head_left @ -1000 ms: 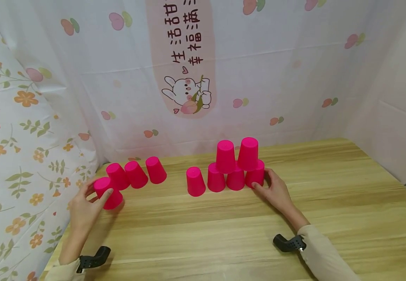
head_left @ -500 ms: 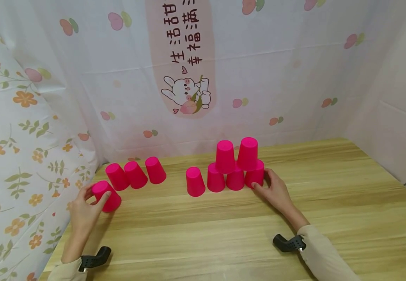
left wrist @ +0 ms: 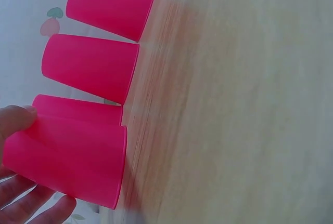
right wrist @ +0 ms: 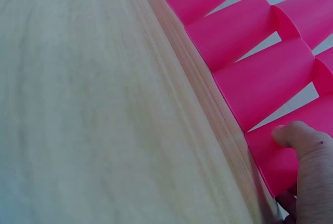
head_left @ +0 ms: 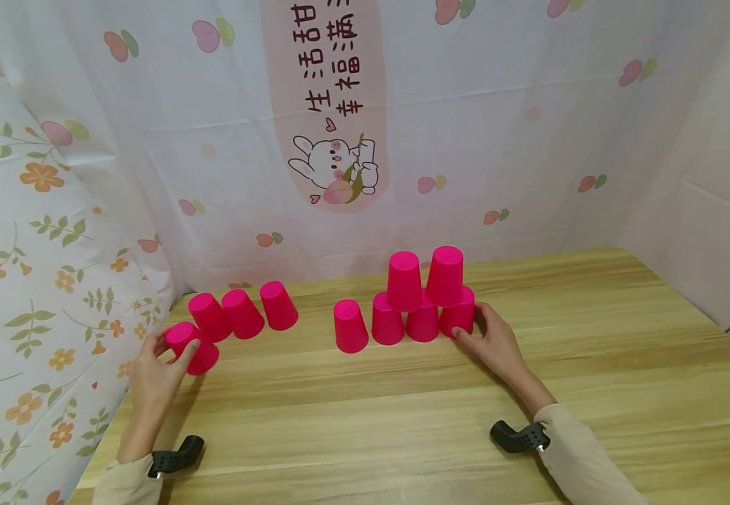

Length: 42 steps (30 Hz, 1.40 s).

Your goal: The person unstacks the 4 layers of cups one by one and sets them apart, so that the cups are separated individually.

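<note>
My left hand [head_left: 153, 372] grips an upside-down pink cup [head_left: 197, 354] at the table's left, fingers on one side and thumb on the other. In the left wrist view that cup [left wrist: 73, 159] overlaps one of three upside-down pink cups standing behind it, the nearest being this cup [left wrist: 78, 107]. Whether the held cup touches the table I cannot tell. My right hand [head_left: 494, 344] holds the rightmost bottom cup [head_left: 457, 315] of a row of pink cups, its thumb on the front. Two upper cups, a left one [head_left: 405, 280] and a right one [head_left: 445, 275], bridge the bottom cups.
A lone-topped cup [head_left: 351, 328] stands at the row's left end with nothing on it. The wooden table [head_left: 339, 428] runs up to a printed cloth [head_left: 484, 140] behind. Another flowered cloth [head_left: 43, 280] hangs along the left edge.
My left hand has moved the gripped cup slightly toward me, then back a little away and tilted it. The right hand and the row of cups have stayed in place.
</note>
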Each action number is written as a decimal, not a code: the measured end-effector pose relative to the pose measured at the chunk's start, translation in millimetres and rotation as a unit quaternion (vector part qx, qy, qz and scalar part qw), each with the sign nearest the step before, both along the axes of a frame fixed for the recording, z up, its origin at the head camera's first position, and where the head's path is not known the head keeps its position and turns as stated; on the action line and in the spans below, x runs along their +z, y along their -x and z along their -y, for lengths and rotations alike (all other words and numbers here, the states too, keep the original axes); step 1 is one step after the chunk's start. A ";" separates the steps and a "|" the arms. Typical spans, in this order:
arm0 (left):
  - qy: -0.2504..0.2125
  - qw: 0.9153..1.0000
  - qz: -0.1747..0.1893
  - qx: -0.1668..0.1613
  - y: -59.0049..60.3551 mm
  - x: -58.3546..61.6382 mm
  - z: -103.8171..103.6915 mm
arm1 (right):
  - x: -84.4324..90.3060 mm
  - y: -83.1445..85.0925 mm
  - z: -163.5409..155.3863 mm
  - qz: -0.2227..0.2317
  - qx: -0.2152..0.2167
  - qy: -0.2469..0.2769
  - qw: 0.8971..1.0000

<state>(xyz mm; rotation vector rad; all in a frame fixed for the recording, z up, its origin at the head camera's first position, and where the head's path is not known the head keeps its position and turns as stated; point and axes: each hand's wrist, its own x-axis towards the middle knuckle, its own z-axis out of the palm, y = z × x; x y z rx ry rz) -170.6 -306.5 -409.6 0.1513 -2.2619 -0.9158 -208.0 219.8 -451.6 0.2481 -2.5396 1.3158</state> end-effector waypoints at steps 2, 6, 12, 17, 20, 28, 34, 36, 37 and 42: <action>-0.002 1.000 0.003 -0.002 1.1 -0.1 -0.3 | -0.1 0.2 0.1 -0.003 0.001 0.000 1.000; -0.003 1.000 0.014 -0.007 3.1 1.1 -0.8 | -0.2 0.4 0.0 -0.010 0.006 0.005 1.000; 0.000 1.000 0.023 -0.010 4.6 2.5 -1.6 | -0.8 0.6 -0.5 -0.016 0.007 0.005 1.000; -0.007 0.999 0.038 -0.022 7.1 3.2 -0.9 | -0.6 0.0 -0.2 -0.016 0.005 0.004 1.000; -0.015 0.997 0.063 -0.035 7.6 4.0 -0.3 | -0.2 -0.2 -0.1 -0.016 0.006 0.004 1.000; -0.011 0.998 0.045 -0.029 5.9 10.1 -4.4 | -0.2 -0.2 0.1 -0.007 0.003 0.001 1.000; 0.014 0.998 -0.065 -0.021 7.9 25.8 -16.2 | -1.2 0.8 -0.4 -0.013 0.002 0.000 1.000; 0.021 0.995 -0.089 -0.035 7.6 33.2 -22.8 | -1.4 1.1 -0.6 -0.012 0.004 0.001 1.000; 0.022 0.994 -0.099 -0.047 7.4 36.9 -26.7 | -1.4 1.3 -0.5 -0.011 0.005 0.002 1.000; 0.026 0.984 -0.129 -0.118 6.3 52.9 -49.7 | -1.7 2.2 0.4 -0.010 0.003 0.003 1.000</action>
